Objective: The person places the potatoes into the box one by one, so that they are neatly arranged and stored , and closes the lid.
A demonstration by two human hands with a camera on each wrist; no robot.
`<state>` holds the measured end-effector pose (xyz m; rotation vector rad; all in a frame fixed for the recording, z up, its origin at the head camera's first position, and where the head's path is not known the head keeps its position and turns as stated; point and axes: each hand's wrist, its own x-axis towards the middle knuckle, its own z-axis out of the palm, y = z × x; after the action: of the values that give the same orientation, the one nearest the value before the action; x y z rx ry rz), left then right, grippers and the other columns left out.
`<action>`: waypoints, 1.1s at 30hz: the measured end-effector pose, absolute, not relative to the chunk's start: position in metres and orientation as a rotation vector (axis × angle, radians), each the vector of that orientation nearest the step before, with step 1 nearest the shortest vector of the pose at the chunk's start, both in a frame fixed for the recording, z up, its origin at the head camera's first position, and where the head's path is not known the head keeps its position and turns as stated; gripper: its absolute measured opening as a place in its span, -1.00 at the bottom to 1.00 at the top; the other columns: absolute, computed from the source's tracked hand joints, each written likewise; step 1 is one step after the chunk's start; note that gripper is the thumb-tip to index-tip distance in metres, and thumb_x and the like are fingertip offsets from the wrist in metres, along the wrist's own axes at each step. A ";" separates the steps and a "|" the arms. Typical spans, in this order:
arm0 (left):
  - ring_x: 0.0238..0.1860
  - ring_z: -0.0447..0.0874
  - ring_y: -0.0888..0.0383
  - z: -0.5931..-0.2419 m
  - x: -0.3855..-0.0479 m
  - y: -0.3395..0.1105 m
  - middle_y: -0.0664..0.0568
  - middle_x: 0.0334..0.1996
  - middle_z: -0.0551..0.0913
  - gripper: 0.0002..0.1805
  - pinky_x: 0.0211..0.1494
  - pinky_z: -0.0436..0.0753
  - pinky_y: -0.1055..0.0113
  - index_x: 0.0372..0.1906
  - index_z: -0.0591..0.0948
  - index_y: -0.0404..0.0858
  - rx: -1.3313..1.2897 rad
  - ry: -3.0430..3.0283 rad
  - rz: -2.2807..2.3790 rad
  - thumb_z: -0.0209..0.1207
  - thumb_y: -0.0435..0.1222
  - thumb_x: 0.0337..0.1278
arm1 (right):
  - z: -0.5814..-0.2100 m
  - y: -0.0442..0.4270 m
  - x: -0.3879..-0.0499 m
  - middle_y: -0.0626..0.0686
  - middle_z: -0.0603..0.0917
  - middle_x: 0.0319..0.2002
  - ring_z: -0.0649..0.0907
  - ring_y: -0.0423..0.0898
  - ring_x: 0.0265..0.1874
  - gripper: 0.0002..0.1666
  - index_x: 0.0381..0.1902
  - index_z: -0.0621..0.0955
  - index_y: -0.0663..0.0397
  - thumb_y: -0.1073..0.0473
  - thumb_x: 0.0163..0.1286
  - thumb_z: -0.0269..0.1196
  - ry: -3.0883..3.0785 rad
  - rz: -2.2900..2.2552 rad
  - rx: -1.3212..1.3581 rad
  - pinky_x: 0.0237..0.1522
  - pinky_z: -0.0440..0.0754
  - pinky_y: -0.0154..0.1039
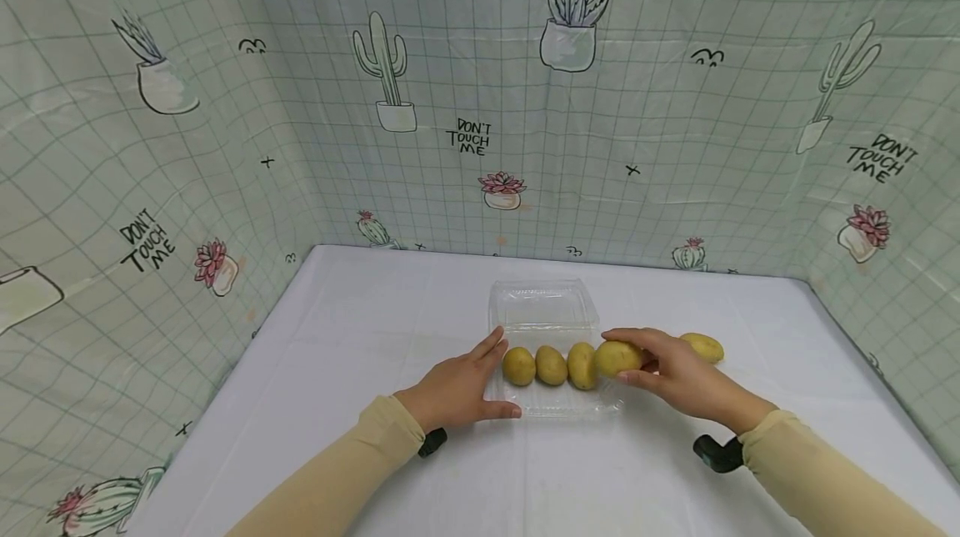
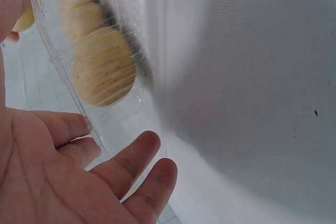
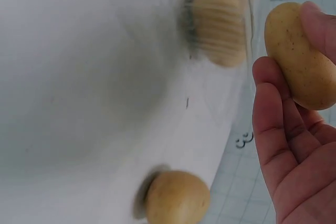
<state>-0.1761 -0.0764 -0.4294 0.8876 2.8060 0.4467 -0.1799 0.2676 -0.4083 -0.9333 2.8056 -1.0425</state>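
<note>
A clear plastic clamshell box [image 1: 542, 303] lies on the table with its lid folded back, away from the person. Three potatoes sit in a row inside its near half: a left one [image 1: 519, 366], a middle one [image 1: 551, 365] and a right one [image 1: 582, 366]. My left hand [image 1: 459, 388] rests at the box's left side, fingers extended and thumb by the front corner. Over the box's right end, my right hand [image 1: 686, 377] pinches another potato [image 1: 617, 359] between thumb and fingers. The right wrist view shows this held potato [image 3: 296, 51] raised above the box's rim.
One more potato [image 1: 703, 347] lies on the white tablecloth [image 1: 420, 303], beyond the right hand. A grid-patterned curtain [image 1: 480, 62] with plant drawings encloses the table at the back and sides.
</note>
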 end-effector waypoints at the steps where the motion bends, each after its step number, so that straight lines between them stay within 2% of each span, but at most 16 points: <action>1: 0.40 0.33 -0.03 -0.429 -0.176 -0.076 -0.07 0.60 -0.08 0.08 0.29 0.47 0.10 0.56 0.13 -0.31 0.887 2.805 0.448 0.21 0.28 0.17 | -0.408 0.264 -0.181 0.00 0.59 0.18 0.62 -0.19 -0.14 -0.33 0.34 0.51 0.00 0.20 0.29 0.43 2.803 -1.041 -0.957 -0.15 0.65 -0.27; 6: 0.40 0.34 -0.02 -0.430 -0.176 -0.077 -0.07 0.59 -0.08 0.08 0.27 0.48 0.11 0.55 0.14 -0.32 0.892 2.807 0.444 0.20 0.29 0.16 | -0.409 0.245 -0.184 0.00 0.61 0.17 0.64 -0.20 -0.16 -0.33 0.32 0.53 0.01 0.27 0.24 0.45 2.794 -1.027 -1.068 -0.17 0.65 -0.27; 14: 0.38 0.36 -0.04 -0.430 -0.176 -0.076 -0.08 0.59 -0.07 0.08 0.27 0.48 0.11 0.55 0.15 -0.33 0.894 2.806 0.454 0.21 0.28 0.17 | -0.412 0.215 -0.187 -0.04 0.56 0.22 0.59 -0.15 -0.01 -0.36 0.35 0.51 -0.04 0.11 0.33 0.39 2.665 -1.003 -1.074 -0.05 0.62 -0.24; 18: 0.37 0.39 -0.05 -0.429 -0.175 -0.077 -0.08 0.59 -0.07 0.08 0.26 0.49 0.11 0.55 0.15 -0.33 0.894 2.808 0.458 0.21 0.28 0.17 | -0.416 0.202 -0.187 -0.06 0.56 0.22 0.56 -0.14 0.02 -0.36 0.36 0.51 -0.05 0.13 0.34 0.39 2.630 -0.988 -1.079 -0.03 0.61 -0.21; 24: 0.37 0.38 -0.05 -0.428 -0.175 -0.077 -0.08 0.59 -0.07 0.08 0.26 0.50 0.09 0.56 0.13 -0.32 0.899 2.807 0.457 0.20 0.28 0.18 | -0.424 0.188 -0.188 -0.05 0.54 0.25 0.52 -0.07 0.14 -0.37 0.35 0.50 -0.05 0.14 0.34 0.39 2.600 -0.967 -1.083 0.12 0.54 -0.07; 33: 0.36 0.39 -0.06 -0.428 -0.176 -0.078 -0.10 0.59 -0.05 0.09 0.25 0.51 0.10 0.55 0.13 -0.34 0.914 2.809 0.456 0.18 0.30 0.17 | -0.431 0.177 -0.186 -0.05 0.53 0.22 0.55 -0.14 0.03 -0.36 0.34 0.46 0.02 0.11 0.34 0.39 2.538 -1.019 -1.024 0.08 0.55 -0.14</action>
<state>-0.1756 -0.0778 -0.4283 0.9142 2.8092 0.4564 -0.1861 0.1766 -0.4309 -1.0244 2.5376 -1.0191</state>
